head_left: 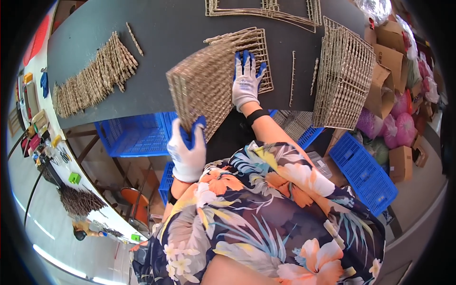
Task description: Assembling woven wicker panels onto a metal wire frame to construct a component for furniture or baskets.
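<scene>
A thick stack of tan lattice panels, with knobbly bars and blurred by motion, stands tilted at the near edge of the table. My left hand, in a white glove with blue fingertips, is closed on the stack's lower corner. My right hand, gloved the same way, lies flat with fingers spread beside the stack, over more lattice panels on the tabletop. Part of those panels is hidden behind the tilted stack and my right hand.
The dark table bears a row of knobbly tan strips at left and another stack of lattice panels at right. Open rectangular frames lie at the far edge. Blue crates stand below; cardboard boxes crowd the right.
</scene>
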